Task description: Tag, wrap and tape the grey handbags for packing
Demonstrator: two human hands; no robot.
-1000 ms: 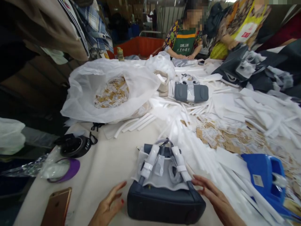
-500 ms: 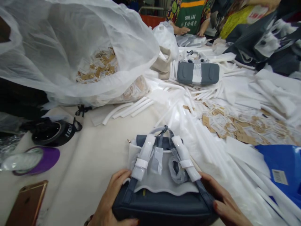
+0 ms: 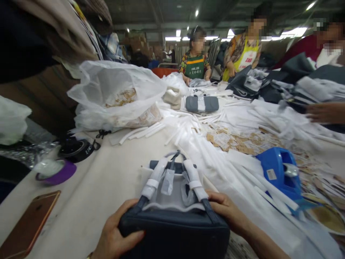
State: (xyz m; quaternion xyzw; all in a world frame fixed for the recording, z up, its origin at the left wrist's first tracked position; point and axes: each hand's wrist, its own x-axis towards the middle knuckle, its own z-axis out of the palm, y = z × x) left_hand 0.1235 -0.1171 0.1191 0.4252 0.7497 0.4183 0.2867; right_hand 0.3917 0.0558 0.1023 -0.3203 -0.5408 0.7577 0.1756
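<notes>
A dark blue-grey handbag (image 3: 175,230) is held between my two hands at the near edge of the table. My left hand (image 3: 115,230) grips its left end, thumb across the near side and fingers over the top. On the other end my right hand (image 3: 226,208) is closed, its fingers partly hidden behind the bag. White foam wraps (image 3: 159,172) cover the straps, which lean away from me over a sheet of white padding (image 3: 175,199). Clear plastic covers a small tag (image 3: 168,181) and a ring-shaped part between the straps.
Left of the bag lie a phone (image 3: 33,223), a purple tape roll (image 3: 58,172) and a black strap coil (image 3: 77,149). A large plastic sack (image 3: 115,79) stands behind. To the right are foam strips, brown tags (image 3: 231,138) and a blue container (image 3: 280,172). Co-workers stand across the table.
The view has tilted up, bringing co-workers and the ceiling into sight. The handbag has tipped so more of its near side faces me. Both hands keep hold of it.
</notes>
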